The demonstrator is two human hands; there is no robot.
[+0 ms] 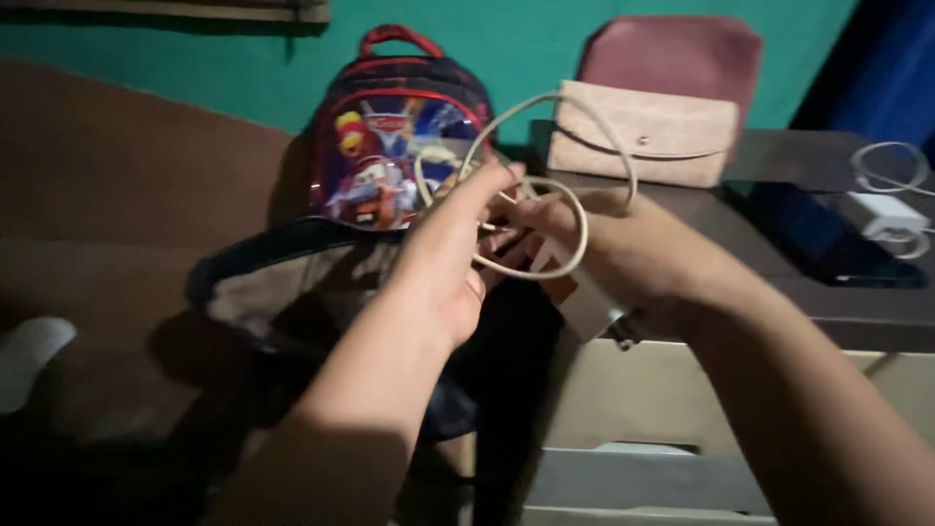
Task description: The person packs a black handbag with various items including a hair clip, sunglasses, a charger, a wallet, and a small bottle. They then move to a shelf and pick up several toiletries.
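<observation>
A white cable (582, 229) is looped between both hands in the middle of the view. My left hand (450, 255) pinches the coils from the left, fingers closed on the cord. My right hand (623, 255) grips the same bundle from the right, and a white charger block (584, 304) hangs under it. One loop of the cable arcs up over the right hand. Below the hands gapes an open dark bag (292, 292) with a pale lining.
A child's backpack (394, 136) with cartoon cars leans on the green wall. A beige clutch purse (643, 131) and a dark tablet (823, 239) lie on the dark table (857, 312). Another white charger with cable (891, 209) sits at the right.
</observation>
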